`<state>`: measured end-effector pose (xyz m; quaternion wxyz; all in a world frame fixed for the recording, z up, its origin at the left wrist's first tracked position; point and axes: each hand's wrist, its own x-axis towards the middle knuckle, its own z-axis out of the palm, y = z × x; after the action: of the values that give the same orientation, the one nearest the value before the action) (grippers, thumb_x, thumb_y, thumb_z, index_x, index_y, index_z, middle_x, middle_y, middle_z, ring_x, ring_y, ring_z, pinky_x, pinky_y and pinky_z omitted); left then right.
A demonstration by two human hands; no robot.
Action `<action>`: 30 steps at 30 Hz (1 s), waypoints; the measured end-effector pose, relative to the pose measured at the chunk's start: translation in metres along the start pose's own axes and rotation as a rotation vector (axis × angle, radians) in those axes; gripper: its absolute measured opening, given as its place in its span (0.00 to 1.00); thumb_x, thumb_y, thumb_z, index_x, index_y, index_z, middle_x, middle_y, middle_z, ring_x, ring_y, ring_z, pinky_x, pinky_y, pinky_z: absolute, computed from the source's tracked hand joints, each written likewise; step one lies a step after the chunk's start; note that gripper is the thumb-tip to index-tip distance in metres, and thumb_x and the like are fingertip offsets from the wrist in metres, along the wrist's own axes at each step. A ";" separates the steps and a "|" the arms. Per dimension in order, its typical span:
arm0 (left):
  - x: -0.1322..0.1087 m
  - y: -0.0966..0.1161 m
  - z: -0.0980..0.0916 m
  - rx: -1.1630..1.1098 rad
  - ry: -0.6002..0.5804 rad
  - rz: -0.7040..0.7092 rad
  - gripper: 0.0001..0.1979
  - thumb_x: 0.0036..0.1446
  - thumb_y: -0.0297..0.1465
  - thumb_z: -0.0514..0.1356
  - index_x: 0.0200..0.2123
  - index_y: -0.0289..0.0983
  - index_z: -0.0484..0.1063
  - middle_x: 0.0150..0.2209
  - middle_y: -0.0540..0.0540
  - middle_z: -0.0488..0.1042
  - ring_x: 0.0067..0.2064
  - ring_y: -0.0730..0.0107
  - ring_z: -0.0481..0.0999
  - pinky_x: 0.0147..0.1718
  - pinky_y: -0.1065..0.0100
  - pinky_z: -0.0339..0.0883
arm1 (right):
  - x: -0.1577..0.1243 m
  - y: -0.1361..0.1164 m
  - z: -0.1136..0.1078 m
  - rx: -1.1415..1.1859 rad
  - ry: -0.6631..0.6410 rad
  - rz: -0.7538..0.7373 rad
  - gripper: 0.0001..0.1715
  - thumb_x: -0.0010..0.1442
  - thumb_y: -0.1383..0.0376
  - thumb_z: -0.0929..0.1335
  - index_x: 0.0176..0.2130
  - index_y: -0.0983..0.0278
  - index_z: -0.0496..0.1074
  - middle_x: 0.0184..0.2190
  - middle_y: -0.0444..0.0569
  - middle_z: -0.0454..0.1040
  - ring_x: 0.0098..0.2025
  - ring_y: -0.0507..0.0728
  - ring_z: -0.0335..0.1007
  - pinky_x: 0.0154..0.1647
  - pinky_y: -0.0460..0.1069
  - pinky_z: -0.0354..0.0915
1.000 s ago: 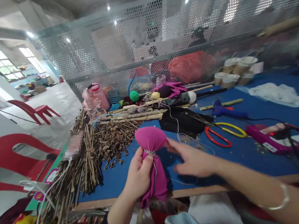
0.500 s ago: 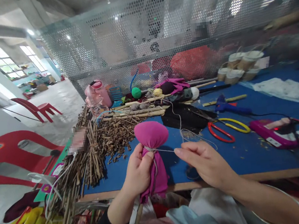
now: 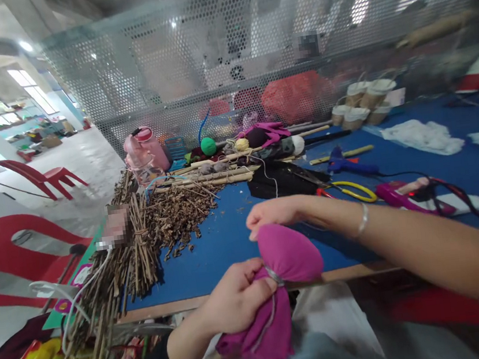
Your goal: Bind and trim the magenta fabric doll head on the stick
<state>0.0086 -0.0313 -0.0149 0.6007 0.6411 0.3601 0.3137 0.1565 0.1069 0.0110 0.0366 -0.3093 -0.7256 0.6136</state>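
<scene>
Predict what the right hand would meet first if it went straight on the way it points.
Likely the pile of brown dried plant pieces, leftward across the blue tabletop; the right hand might pass above, as its height is unclear.

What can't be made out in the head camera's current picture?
Head view:
Whether the right hand grips the thin grey cord: its curled fingers hide this.
What fills the rounded magenta cloth bundle: the fabric covers it.
Most of the scissors' red loop handle: behind the right forearm.
The rest of the nearer red plastic chair: cut by the left edge.
</scene>
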 end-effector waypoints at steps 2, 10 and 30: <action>0.006 -0.004 0.004 0.025 -0.035 -0.049 0.12 0.60 0.36 0.53 0.30 0.33 0.67 0.26 0.52 0.61 0.29 0.74 0.58 0.30 0.72 0.56 | 0.004 -0.033 0.002 -0.341 -0.187 0.016 0.22 0.44 0.62 0.73 0.12 0.66 0.60 0.10 0.35 0.51 0.16 0.45 0.42 0.19 0.44 0.41; 0.009 -0.006 -0.029 -0.088 0.478 -0.035 0.13 0.58 0.38 0.55 0.27 0.35 0.66 0.25 0.52 0.65 0.28 0.73 0.62 0.32 0.73 0.60 | -0.080 -0.066 0.063 -1.180 0.528 -0.307 0.14 0.58 0.64 0.65 0.22 0.64 0.68 0.18 0.45 0.69 0.19 0.50 0.58 0.22 0.48 0.45; -0.003 -0.002 -0.023 -0.302 0.514 -0.096 0.14 0.54 0.41 0.59 0.30 0.34 0.70 0.25 0.52 0.66 0.28 0.76 0.61 0.29 0.75 0.60 | -0.028 0.041 0.074 0.135 0.819 -0.134 0.24 0.50 0.53 0.67 0.16 0.62 0.53 0.14 0.37 0.48 0.19 0.48 0.44 0.18 0.44 0.46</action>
<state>-0.0127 -0.0216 -0.0147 0.5925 0.4263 0.4795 0.4871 0.1638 0.0309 -0.0351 0.3823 -0.4767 -0.6277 0.4823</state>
